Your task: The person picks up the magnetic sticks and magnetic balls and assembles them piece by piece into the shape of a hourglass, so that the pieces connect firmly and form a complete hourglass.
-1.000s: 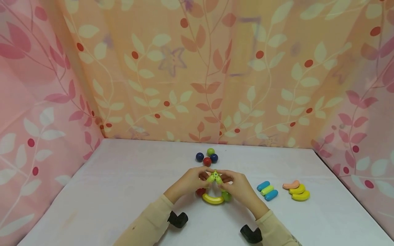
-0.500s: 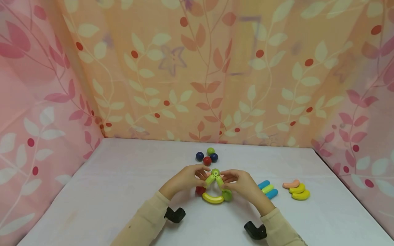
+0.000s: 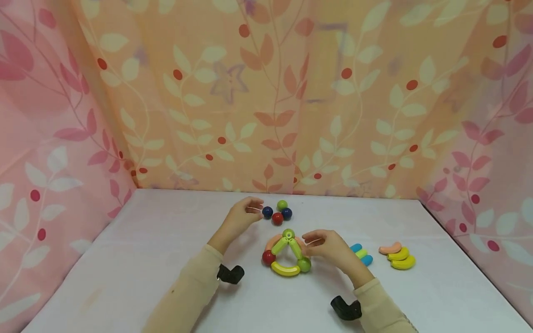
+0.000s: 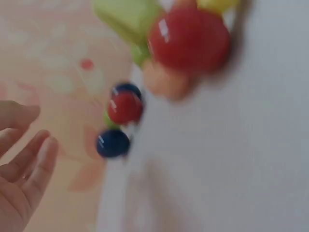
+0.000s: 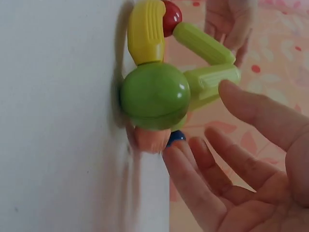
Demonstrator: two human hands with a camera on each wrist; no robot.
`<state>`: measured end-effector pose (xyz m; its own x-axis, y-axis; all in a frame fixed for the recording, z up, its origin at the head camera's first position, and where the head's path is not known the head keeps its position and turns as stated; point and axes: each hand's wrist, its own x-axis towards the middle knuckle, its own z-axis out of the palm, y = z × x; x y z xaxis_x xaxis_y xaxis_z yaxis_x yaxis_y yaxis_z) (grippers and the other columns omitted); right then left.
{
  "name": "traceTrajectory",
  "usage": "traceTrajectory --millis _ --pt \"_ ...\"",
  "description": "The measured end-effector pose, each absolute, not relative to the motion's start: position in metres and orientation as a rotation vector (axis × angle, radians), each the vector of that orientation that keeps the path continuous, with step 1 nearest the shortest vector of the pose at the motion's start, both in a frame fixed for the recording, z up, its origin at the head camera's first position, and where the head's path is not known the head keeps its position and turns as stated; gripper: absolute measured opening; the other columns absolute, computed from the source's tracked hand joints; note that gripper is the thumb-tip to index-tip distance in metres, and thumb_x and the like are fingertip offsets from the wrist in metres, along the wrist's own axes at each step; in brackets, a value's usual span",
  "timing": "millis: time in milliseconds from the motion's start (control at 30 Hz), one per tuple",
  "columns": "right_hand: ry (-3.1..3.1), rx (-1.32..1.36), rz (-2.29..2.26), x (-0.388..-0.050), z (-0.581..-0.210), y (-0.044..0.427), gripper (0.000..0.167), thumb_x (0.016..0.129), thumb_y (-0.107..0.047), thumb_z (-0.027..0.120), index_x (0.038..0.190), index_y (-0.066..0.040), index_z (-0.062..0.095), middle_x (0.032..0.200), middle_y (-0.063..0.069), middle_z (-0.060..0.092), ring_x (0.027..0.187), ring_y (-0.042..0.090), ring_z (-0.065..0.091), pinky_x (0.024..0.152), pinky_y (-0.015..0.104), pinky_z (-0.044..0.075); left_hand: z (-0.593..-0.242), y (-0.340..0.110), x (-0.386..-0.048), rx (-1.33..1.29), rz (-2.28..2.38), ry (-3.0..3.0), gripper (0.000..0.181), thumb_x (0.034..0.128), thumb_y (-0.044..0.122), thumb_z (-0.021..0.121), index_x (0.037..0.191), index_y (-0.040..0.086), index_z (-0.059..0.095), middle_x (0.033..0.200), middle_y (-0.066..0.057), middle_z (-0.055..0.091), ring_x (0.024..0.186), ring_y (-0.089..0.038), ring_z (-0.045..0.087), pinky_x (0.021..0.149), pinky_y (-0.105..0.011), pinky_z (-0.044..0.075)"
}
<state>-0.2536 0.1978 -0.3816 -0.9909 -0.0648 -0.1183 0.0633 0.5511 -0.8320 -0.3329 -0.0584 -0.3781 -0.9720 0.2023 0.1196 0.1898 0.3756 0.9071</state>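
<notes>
Leaf-patterned cloth [image 3: 200, 115] walls a white bench [image 3: 158, 245] bearing the ball-and-bar frame [image 3: 285, 270]. The left hand [image 3: 240, 217], fingers apart, is beside a blue ball [image 3: 267, 212]; the right hand [image 3: 331, 249], loosely spread, is beside the frame.

The left hand [image 3: 241, 217] is being held just beside a blue ball [image 3: 267, 212], at nine o'clock of the ball cluster [image 3: 277, 218]. At three o'clock of the colourful build [image 3: 295, 249], blue and green rods [image 3: 362, 253] are being partly covered by the right hand [image 3: 330, 246].
</notes>
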Motion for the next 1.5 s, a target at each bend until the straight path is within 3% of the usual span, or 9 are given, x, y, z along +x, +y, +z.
traceTrajectory --millis 167,467,667,933,1500 --pt "2.531 0.035 -1.396 -0.255 -0.385 0.207 0.047 0.076 -0.014 0.083 0.119 -0.004 0.068 0.107 0.008 0.067 0.090 0.017 0.061 0.076 0.029 0.057 -0.392 -0.065 -0.365 0.282 1.693 2.579 0.043 0.0897 0.012 0.071 0.131 0.006 0.060 0.129 -0.014 0.064 0.118 -0.030 0.062 0.095 -0.040 0.055" --pt "2.456 -0.010 -1.372 -0.259 -0.395 0.213 0.067 0.072 -0.018 0.089 0.131 -0.003 0.060 0.117 0.009 0.065 0.098 0.016 0.062 0.080 0.028 0.055 -0.412 -0.065 -0.395 0.267 1.625 2.399 0.048 0.0905 0.020 0.072 0.135 0.009 0.059 0.139 -0.011 0.060 0.123 -0.027 0.060 0.105 -0.043 0.050" --pt "2.453 0.003 -1.354 -0.256 -0.397 0.212 0.065 0.072 -0.017 0.089 0.130 -0.005 0.062 0.118 0.008 0.065 0.096 0.016 0.061 0.081 0.029 0.055 -0.414 -0.062 -0.396 0.299 1.630 2.363 0.043 0.0900 0.018 0.072 0.131 0.009 0.063 0.135 -0.008 0.063 0.118 -0.022 0.062 0.107 -0.041 0.049" --pt "2.478 -0.028 -1.344 -0.259 -0.394 0.210 0.066 0.072 -0.019 0.089 0.131 -0.005 0.062 0.116 0.008 0.064 0.093 0.017 0.059 0.078 0.027 0.054 -0.412 -0.060 -0.399 0.245 1.617 2.406 0.036 0.0877 0.014 0.074 0.123 0.010 0.068 0.131 -0.009 0.066 0.122 -0.025 0.059 0.109 -0.042 0.046" --pt "2.483 0.001 -1.335 -0.259 -0.398 0.214 0.066 0.072 -0.019 0.089 0.131 -0.006 0.062 0.113 0.007 0.065 0.093 0.018 0.059 0.078 0.028 0.055 -0.403 -0.068 -0.386 0.119 1.798 2.235 0.030 0.0879 0.018 0.076 0.115 0.004 0.070 0.112 -0.010 0.072 0.095 -0.015 0.070 0.095 -0.033 0.056"
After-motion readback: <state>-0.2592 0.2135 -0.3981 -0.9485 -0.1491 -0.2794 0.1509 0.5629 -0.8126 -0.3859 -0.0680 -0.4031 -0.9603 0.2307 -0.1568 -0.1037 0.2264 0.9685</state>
